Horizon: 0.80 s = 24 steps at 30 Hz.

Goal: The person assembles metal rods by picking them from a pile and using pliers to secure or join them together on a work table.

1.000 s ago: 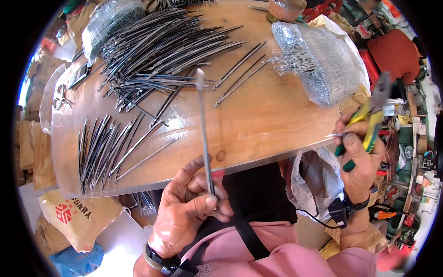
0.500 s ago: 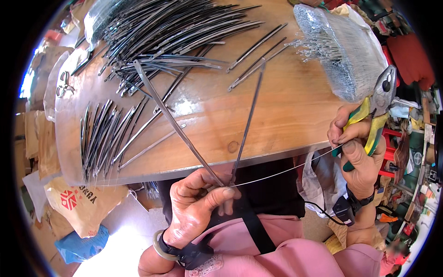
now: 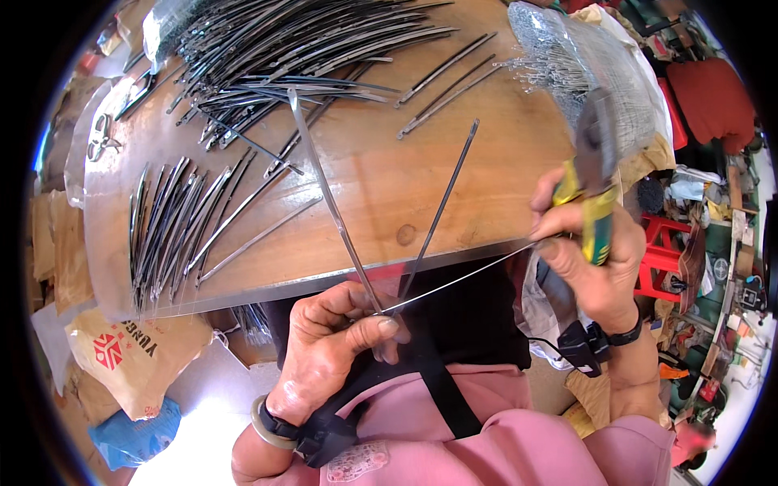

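Near the table's front edge, my left hand point(image 3: 328, 340) pinches the lower ends of two thin metal strips, which spread upward in a V. One is a long silvery strip point(image 3: 328, 190); the other is a shorter dark strip point(image 3: 442, 206). From that pinch a thin wire point(image 3: 470, 278) runs up to the right, fairly straight. My right hand point(image 3: 600, 263) grips its far end between thumb and finger. Held in the same palm are pliers point(image 3: 598, 194) with yellow-green handles, jaws upward and blurred by motion.
A big heap of dark metal strips point(image 3: 316, 44) covers the back of the wooden table point(image 3: 494, 186). A smaller bunch of strips point(image 3: 166, 231) lies front left. Plastic-wrapped wires point(image 3: 596, 61) sit back right. A red stool point(image 3: 660, 251) stands beyond my right hand.
My right hand has moved left and slightly up with the pliers, closer to my left hand. The left hand has shifted slightly left and the long strip stands more upright.
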Tool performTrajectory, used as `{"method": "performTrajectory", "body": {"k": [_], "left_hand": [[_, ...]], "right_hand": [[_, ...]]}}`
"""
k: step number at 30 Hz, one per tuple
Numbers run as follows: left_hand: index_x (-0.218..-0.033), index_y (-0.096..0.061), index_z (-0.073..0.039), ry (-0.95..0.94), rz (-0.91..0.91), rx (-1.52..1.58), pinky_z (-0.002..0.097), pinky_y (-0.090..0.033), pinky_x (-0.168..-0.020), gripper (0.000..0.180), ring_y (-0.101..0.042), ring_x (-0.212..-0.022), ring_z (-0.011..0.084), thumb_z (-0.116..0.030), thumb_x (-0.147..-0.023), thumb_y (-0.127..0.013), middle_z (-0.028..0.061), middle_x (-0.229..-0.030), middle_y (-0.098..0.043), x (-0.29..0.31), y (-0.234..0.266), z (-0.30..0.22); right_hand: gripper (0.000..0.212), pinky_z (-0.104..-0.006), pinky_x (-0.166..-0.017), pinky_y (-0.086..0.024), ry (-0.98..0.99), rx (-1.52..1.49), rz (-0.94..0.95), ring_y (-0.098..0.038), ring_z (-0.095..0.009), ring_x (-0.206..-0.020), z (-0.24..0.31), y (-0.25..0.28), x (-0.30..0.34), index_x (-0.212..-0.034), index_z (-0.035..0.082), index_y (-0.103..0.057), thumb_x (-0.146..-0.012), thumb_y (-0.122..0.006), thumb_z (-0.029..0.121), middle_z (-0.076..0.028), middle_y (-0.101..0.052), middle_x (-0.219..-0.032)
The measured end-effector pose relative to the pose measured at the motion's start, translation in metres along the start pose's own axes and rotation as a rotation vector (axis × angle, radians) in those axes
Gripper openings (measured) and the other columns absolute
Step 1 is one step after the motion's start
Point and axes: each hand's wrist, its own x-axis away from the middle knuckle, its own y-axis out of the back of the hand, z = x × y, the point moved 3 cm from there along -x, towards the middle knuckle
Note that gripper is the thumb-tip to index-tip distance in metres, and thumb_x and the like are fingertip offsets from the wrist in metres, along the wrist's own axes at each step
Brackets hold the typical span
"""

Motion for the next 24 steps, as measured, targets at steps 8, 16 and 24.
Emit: {"method": "performTrajectory", "body": {"k": [8,16,24], "left_hand": [[-0.089,-0.063,0.005,0.117,0.05,-0.24,0.023,-0.05,-0.063,0.004,-0.063,-0.067,0.0098,0.007,-0.086,-0.063,0.005,-0.079,-0.067,0.009,0.004,-0.001],[-0.093,-0.063,0.006,0.132,0.022,-0.297,0.0228,-0.05,-0.065,0.008,-0.063,-0.069,0.0106,0.009,-0.086,-0.063,0.0062,-0.081,-0.066,0.006,0.002,0.004],[-0.105,-0.068,0.006,-0.01,0.102,-0.18,0.0299,-0.052,-0.08,0.02,-0.066,-0.091,0.0194,0.008,-0.086,-0.061,0.0111,-0.099,-0.068,-0.016,0.007,-0.027]], "right_hand": [[0.025,-0.0494,-0.095,-0.032,0.219,0.393,0.259,-0.056,-0.029,-0.084,0.019,-0.032,-0.026,-0.081,0.0,-0.062,-0.059,-0.069,0.007,-0.011,-0.058,-0.099],[0.031,-0.049,-0.096,-0.033,0.173,0.366,0.399,-0.057,-0.028,-0.087,-0.002,-0.05,-0.017,-0.083,-0.001,-0.063,-0.054,-0.067,0.007,-0.012,-0.057,-0.103],[0.035,-0.0481,-0.086,-0.036,0.211,0.264,0.289,-0.054,-0.029,-0.081,0.001,-0.041,-0.014,-0.083,-0.001,-0.064,-0.049,-0.067,0.007,-0.013,-0.056,-0.103]]}}
